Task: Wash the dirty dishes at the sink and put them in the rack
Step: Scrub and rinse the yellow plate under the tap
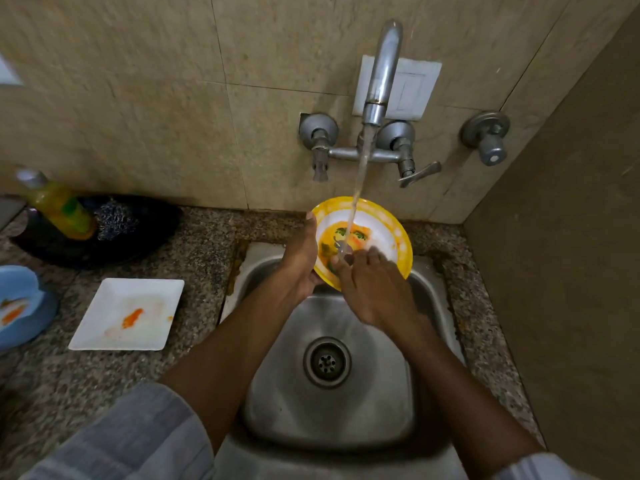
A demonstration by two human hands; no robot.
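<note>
Wall (138, 98): beige tiles behind the sink; a white switch plate (412, 88) is partly covered by the tap spout.

Counter (173, 244): speckled granite, cut off at the left and bottom edges.

Sink (381, 393): steel basin set in the counter, drain (327, 362) in plain view; its near rim is hidden by the person's sleeves.

Tap (382, 71): wall-mounted and running; the stream lands on the plate. A separate valve (486, 136) sits to the right on the wall.

Dark tray (145, 233): at the back left of the counter, holding a yellow bottle (60, 209) and a steel scrubber (116, 220). All three are blurred and the label cannot be read.

Square plate (126, 315): white, flat on the counter left of the sink, with an orange smear.

Blue bowl (20, 306): at the left edge, cut off, with orange residue inside.

Yellow plate (388, 223): round, white centre, held tilted above the back of the sink under the stream; orange and green residue shows on its face. Its lower rim is hidden by both hands.

Left hand (301, 258): grips the plate's left rim, thumb along the edge; the fingers are behind the plate, unseen.

Right hand (374, 289): fingers extended and pressed on the plate's face at the point where the water lands; the fingertips are blurred.
</note>
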